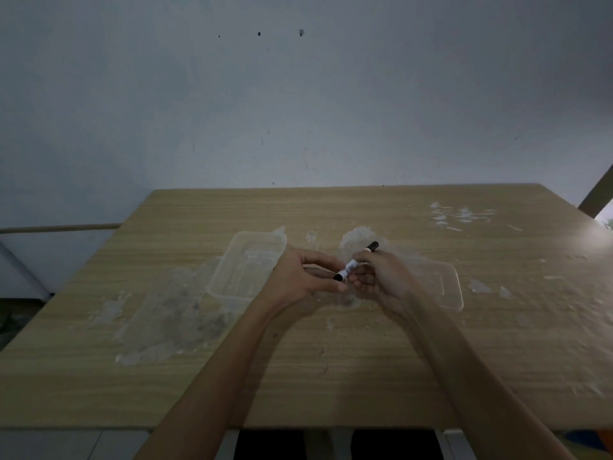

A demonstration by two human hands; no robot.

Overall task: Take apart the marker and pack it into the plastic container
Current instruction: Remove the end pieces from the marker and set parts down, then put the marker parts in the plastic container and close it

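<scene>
Just left of my left hand (300,280) the clear tub (245,263) sits open and nothing in it that I can see. That hand pinches the near dark end of the marker (351,266); my right hand (381,277) grips the middle, the black cap end poking out beyond it. The lid (444,287) lies under my right hand. I judge I'm at the pulling-apart step: next, a firm twist and pull in opposite directions.

both forearms extended — left hand (300,280) and right hand (381,277) fingers curled, pinching.
</scene>
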